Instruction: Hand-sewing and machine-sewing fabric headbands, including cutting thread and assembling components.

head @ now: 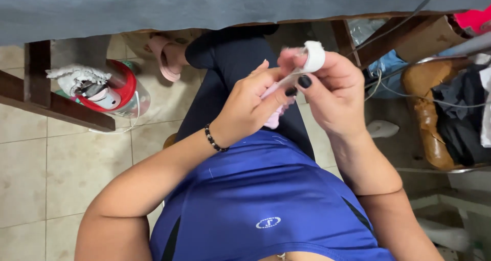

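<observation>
The person sits at a worktop (pixel 153 5) draped in grey-blue cloth, both hands raised over the lap. The right hand (pixel 335 95) carries a white strip (pixel 313 56) wound around the tip of its forefinger; the strip forms a thick band near the fingertip and a narrow tail of it runs down and to the left toward the other hand. The right thumb, with a dark-painted nail, presses against that tail just below the wrapped finger. The left hand (pixel 250 105) meets it there: its thumb and forefinger are pressed together on the lower end of the tail, the thumb's dark nail just beside the right thumb's. Under the left hand's fingers a piece of pink fabric (pixel 275 118) hangs, partly hidden by the palm, so how it is held cannot be told. A black bead bracelet (pixel 214 141) circles the left wrist.

The person wears a blue shirt (pixel 266 194) and dark trousers, with a pink sandal (pixel 166 59) on a foot on the tiled floor (pixel 46 174). To the left, by a dark wooden brace, stands a red-lidded clear container (pixel 120 89) with a white rag (pixel 74 77) on it. To the right lies a brown bag (pixel 427 112) holding dark cloth.
</observation>
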